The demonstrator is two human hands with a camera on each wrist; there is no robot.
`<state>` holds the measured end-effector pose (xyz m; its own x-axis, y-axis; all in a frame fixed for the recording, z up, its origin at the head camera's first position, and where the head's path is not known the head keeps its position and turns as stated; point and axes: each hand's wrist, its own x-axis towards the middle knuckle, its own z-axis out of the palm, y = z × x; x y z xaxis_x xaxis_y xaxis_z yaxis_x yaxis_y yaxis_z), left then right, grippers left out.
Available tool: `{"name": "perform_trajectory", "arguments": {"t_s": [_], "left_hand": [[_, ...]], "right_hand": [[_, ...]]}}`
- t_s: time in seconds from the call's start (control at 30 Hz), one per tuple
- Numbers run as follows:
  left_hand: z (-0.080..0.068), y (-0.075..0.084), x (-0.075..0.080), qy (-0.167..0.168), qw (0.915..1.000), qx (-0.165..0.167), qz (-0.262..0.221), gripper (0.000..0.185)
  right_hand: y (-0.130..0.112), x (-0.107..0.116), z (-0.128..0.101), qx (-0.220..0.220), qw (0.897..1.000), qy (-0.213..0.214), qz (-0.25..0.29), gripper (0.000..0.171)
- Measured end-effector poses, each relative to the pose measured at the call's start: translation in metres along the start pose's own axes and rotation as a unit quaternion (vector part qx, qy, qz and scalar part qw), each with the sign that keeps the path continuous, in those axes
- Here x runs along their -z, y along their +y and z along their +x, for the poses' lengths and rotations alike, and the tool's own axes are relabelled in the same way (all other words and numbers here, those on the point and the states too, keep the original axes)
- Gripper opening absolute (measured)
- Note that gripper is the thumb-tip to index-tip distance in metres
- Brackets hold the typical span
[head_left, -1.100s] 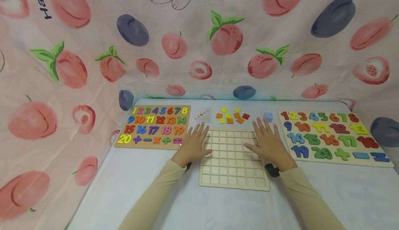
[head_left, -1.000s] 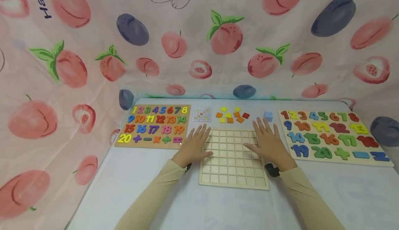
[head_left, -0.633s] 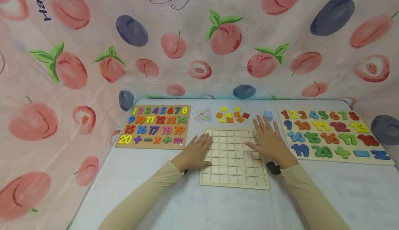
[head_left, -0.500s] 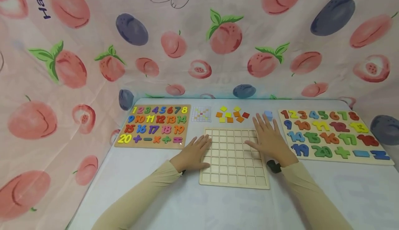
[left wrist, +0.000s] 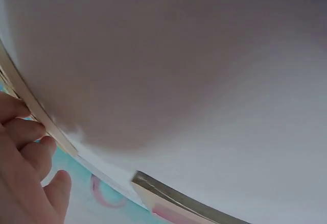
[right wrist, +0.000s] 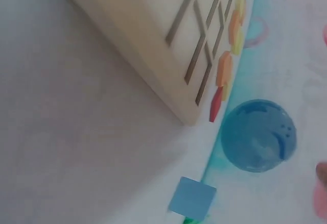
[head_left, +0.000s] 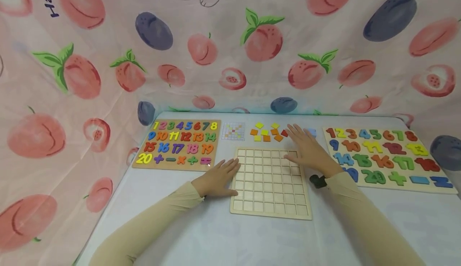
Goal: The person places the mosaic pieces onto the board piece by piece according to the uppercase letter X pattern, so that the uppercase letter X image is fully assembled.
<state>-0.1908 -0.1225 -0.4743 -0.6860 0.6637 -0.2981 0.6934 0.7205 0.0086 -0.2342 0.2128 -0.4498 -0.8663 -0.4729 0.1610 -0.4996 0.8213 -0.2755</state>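
A pale wooden grid board lies flat in front of the person, its squares bare. My left hand is spread with fingertips and thumb at the board's left edge; the left wrist view shows its fingers along a wooden edge. My right hand reaches over the board's far right corner, fingers extended, holding nothing. Its fingertips are beside a red square tile, the rightmost of several loose tiles, among them yellow and orange ones. A light-blue block is partly hidden behind this hand.
A printed grid card with coloured squares lies left of the tiles. Number puzzle boards stand on both sides, a left one and a right one. A peach-print cloth hangs behind the white-covered table.
My left hand has drawn back toward the person and a little left along the board's edge. My right hand has moved forward and left, its fingertips now beside the red tile.
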Motion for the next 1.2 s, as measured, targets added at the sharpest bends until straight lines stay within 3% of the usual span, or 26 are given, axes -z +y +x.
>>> {"name": "perform_trajectory", "arguments": {"t_s": [0.13, 0.27, 0.5, 0.67, 0.9, 1.07, 1.2], "left_hand": [[0.000, -0.004, 0.000, 0.002, 1.0000, -0.007, 0.001, 0.095], [-0.001, -0.005, -0.001, 0.005, 0.9998, -0.019, 0.002, 0.095], [-0.001, -0.003, -0.001, 0.010, 0.9995, -0.028, 0.014, 0.094], [0.000, -0.002, 0.001, 0.009, 0.9991, -0.034, 0.023, 0.093], [0.000, -0.002, 0.004, 0.016, 0.9979, -0.044, 0.044, 0.092], [-0.002, -0.003, -0.002, 0.014, 0.9980, -0.041, 0.046, 0.092], [-0.002, -0.004, -0.006, 0.021, 0.9973, -0.041, 0.058, 0.092]], "right_hand": [[0.006, 0.003, 0.010, 0.001, 0.996, 0.008, 0.088, 0.084], [0.011, 0.006, 0.020, -0.009, 0.984, 0.018, 0.178, 0.071], [0.017, 0.009, 0.046, -0.018, 0.971, 0.010, 0.238, 0.057], [0.023, 0.012, 0.063, -0.011, 0.950, -0.022, 0.311, 0.051], [0.026, 0.012, 0.080, -0.029, 0.929, -0.054, 0.364, 0.038], [0.027, 0.007, 0.092, -0.048, 0.909, -0.058, 0.410, 0.031], [0.026, 0.002, 0.099, -0.040, 0.901, -0.056, 0.428, 0.036]]}}
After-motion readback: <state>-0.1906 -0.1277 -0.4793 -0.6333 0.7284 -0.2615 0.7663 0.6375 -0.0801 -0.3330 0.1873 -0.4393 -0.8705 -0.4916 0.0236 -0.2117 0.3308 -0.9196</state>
